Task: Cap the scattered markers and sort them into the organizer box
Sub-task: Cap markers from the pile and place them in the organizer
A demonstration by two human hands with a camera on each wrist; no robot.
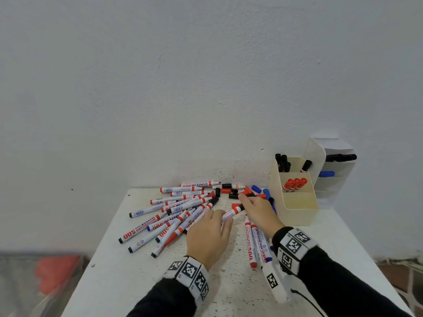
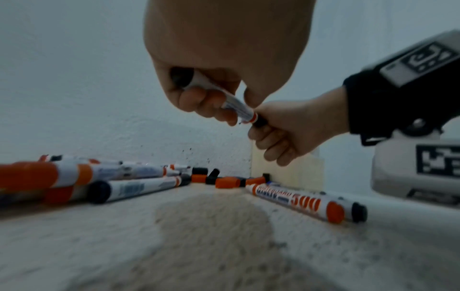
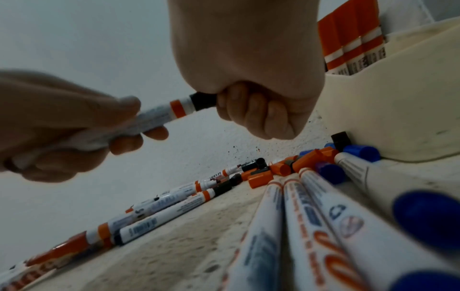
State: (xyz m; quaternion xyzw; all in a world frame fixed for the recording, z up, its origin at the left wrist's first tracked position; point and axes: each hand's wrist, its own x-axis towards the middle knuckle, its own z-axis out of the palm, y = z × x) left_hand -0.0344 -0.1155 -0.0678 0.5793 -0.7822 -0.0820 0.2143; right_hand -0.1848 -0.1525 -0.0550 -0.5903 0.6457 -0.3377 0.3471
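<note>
Between both hands (image 1: 207, 234) (image 1: 258, 211) — marker (image 1: 232, 212); nearby barrels read "WHITEBOARD 500" (image 1: 249, 243)

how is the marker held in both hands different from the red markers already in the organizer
The held marker lies roughly level above the table, gripped by the left hand, while the red markers stand upright in the organizer. The held marker has a black cap, pinched by the right hand; the red markers wear red caps. Both are white-bodied with red bands.

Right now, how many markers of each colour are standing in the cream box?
Black markers: 5
Red markers: 3
Total: 8 in the cream box
</note>
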